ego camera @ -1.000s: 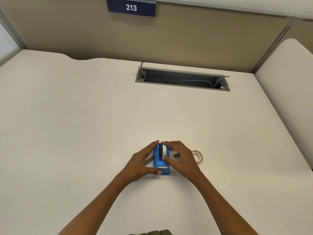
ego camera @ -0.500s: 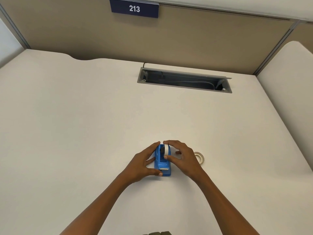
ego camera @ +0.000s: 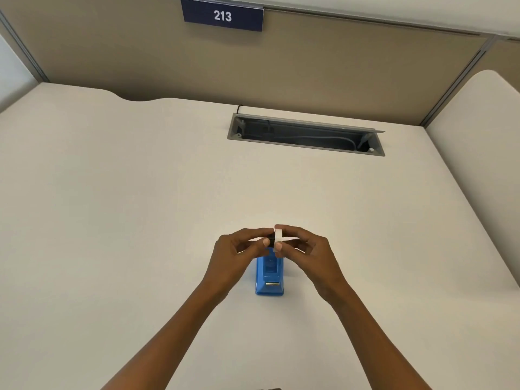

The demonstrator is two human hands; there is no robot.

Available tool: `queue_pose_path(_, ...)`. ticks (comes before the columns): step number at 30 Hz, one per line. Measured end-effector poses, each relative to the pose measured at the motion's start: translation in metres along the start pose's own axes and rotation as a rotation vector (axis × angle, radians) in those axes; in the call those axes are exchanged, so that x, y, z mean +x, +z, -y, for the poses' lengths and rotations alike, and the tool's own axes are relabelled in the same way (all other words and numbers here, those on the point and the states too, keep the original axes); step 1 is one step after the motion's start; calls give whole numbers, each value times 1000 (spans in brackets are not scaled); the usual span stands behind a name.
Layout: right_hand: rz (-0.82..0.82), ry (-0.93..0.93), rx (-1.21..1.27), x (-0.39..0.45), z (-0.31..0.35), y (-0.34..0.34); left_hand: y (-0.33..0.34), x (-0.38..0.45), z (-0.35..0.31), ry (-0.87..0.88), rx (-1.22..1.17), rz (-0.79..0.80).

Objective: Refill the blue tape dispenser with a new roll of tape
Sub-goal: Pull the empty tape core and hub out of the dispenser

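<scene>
both hands meet above the blue tape dispenser point(ego camera: 269, 278), which stands on the white desk point(ego camera: 140, 206). the right hand point(ego camera: 305, 250) pinches the white tape roll point(ego camera: 278, 235); the left hand point(ego camera: 239, 253) pinches a black hub point(ego camera: 271, 240) beside it. behind is an open cable tray point(ego camera: 305, 135), and above it a sign point(ego camera: 222, 16) reading 213.

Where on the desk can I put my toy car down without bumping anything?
Bare desk lies wide open left of the blue dispenser, and right of it too. It's crowded where the left hand and right hand meet. Avoid the cable slot.
</scene>
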State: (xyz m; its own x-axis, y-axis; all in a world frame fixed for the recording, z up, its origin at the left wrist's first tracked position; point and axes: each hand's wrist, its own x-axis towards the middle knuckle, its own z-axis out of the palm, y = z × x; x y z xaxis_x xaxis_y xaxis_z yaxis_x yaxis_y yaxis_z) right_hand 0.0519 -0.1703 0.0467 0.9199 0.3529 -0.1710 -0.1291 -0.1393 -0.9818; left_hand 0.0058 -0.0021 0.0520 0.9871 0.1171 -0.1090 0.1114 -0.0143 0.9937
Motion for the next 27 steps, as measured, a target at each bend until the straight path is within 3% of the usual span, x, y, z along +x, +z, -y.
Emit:
queue_pose_path(3,-3,12,80,-6,-4,4,1,-1,-2,-91,-142,33)
queue_pose_path(14,-91,52,92,-11,-19,10,7,-1,2,-259,-255,25)
queue_pose_path(24,-35,-1,178,-10,-18,3,4,5,8,-387,-458,19)
queue_pose_path(27,-126,23,178,-3,-18,-5,0,4,10,-382,-477,-34)
